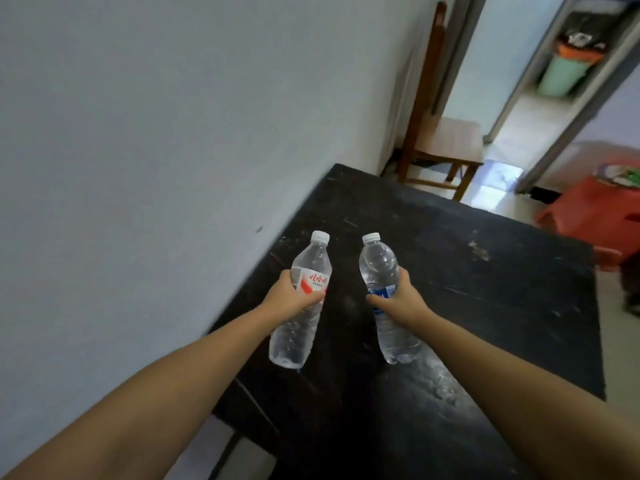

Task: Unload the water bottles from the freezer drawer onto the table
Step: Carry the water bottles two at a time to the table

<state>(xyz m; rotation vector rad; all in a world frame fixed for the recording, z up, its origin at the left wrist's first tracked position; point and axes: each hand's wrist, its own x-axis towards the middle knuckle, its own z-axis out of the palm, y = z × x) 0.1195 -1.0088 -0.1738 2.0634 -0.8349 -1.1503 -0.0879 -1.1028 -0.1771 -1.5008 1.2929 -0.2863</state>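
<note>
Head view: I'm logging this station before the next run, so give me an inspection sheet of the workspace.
Surface: black table, scuffed, against the wall.
Job's things: red-label bottle and blue-label bottle, both capped, held above the table.
Clutter: nothing seen on the table.
Grippers: left hand grips the red-label bottle; right hand grips the blue-label bottle.
Cables: nothing seen.
Surroundings: wooden chair, red stool, green bin past the doorway.
</note>
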